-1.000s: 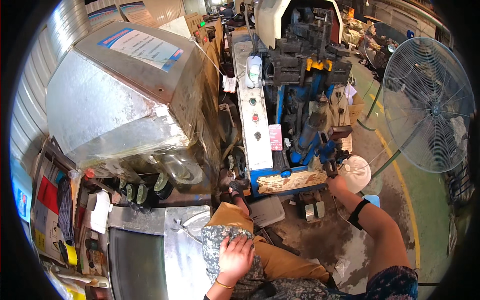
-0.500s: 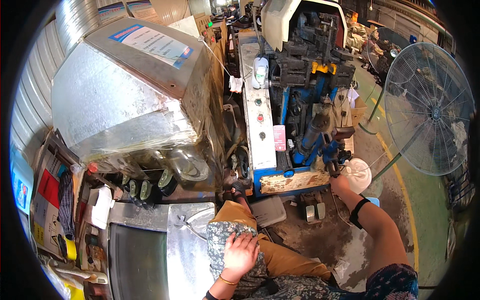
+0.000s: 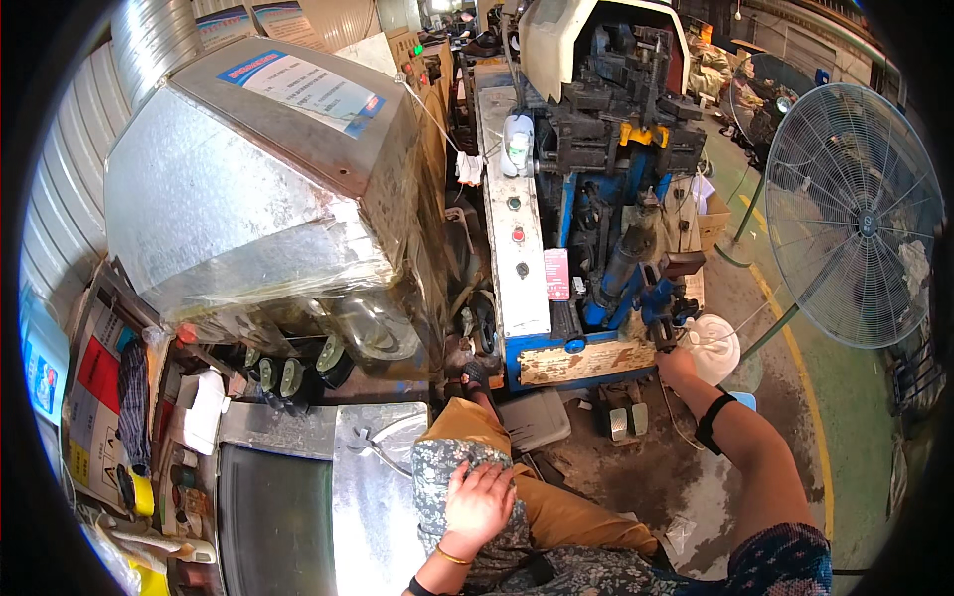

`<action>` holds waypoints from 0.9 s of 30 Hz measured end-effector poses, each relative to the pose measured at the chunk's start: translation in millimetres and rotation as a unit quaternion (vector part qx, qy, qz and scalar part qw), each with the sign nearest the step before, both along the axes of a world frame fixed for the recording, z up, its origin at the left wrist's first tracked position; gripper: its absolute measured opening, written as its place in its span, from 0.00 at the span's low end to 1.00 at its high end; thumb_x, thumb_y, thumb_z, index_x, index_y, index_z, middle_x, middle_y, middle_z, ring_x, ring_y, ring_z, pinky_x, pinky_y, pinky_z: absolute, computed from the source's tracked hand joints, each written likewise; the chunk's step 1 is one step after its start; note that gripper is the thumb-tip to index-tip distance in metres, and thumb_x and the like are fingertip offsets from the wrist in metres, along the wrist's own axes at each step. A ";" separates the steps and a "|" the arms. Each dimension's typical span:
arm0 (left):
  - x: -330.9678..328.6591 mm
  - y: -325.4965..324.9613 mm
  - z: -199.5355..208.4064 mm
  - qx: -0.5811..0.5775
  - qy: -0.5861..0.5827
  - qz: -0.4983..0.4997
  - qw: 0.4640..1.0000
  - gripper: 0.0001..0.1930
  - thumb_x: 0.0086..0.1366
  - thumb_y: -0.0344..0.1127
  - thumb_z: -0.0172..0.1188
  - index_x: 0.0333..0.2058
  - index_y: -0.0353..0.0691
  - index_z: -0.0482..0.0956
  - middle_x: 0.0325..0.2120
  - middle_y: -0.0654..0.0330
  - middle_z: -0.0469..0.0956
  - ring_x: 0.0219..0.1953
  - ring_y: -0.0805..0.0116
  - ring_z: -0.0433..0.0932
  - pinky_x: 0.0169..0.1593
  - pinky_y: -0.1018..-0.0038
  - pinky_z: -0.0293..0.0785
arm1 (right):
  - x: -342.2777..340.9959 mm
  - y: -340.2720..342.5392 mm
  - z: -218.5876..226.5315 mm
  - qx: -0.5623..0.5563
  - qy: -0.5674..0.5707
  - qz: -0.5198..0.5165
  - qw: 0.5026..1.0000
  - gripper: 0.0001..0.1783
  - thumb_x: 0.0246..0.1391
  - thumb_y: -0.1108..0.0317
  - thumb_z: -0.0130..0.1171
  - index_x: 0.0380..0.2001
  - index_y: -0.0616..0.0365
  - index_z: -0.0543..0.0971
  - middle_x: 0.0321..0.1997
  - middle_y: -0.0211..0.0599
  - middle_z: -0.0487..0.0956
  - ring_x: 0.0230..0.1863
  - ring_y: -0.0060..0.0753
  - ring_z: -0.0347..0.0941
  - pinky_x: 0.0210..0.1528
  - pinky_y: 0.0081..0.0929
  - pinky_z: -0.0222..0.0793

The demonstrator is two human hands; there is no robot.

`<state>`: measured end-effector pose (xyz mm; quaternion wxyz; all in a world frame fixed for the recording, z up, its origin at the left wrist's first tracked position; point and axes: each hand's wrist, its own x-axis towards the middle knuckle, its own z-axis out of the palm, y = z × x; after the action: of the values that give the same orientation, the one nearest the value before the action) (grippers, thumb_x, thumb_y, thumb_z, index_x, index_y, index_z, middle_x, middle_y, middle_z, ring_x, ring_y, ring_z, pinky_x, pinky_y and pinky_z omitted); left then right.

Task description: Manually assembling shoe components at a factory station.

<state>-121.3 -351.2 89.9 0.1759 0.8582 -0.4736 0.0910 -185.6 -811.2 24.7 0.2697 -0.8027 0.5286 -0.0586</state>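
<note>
The left hand [image 3: 479,505] lies flat, fingers extended, on dark floral-print cloth [image 3: 437,459] over the knee. Farther right, the right hand [image 3: 678,368] meets a dark metal handle-like part [image 3: 661,331] low on the near right of the blue-and-black metal machine [image 3: 596,204]; I cannot tell whether its fingers grip it.
</note>
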 end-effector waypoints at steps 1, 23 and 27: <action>-0.4 -0.3 -0.7 0.001 0.000 0.001 1.000 0.13 0.57 0.42 0.63 0.39 0.44 0.83 0.41 0.63 0.82 0.49 0.66 0.77 0.61 0.60 0.60 | -1.2 -2.2 -2.9 0.005 -0.007 0.000 1.000 0.20 0.50 0.58 0.57 0.28 0.70 0.79 0.24 0.50 0.80 0.26 0.46 0.80 0.29 0.42 0.74; 0.1 1.9 -1.2 0.001 -0.001 -0.003 1.000 0.13 0.57 0.42 0.63 0.39 0.45 0.83 0.41 0.64 0.82 0.48 0.68 0.77 0.61 0.61 0.60 | -1.1 13.1 19.5 0.087 -0.024 0.002 0.996 0.23 0.55 0.56 0.55 0.38 0.71 0.78 0.28 0.53 0.81 0.25 0.48 0.80 0.28 0.41 0.76; 1.7 1.2 3.1 -0.007 -0.015 0.003 1.000 0.12 0.57 0.42 0.63 0.38 0.46 0.84 0.40 0.64 0.82 0.48 0.69 0.77 0.60 0.61 0.61 | -0.3 9.5 20.2 0.058 -0.009 0.012 0.998 0.23 0.55 0.57 0.56 0.37 0.72 0.78 0.29 0.53 0.81 0.25 0.48 0.80 0.29 0.40 0.76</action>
<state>-119.5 -349.9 93.0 0.1744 0.8570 -0.4728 0.1072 -186.0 -801.7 44.9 0.3213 -0.7912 0.5193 -0.0315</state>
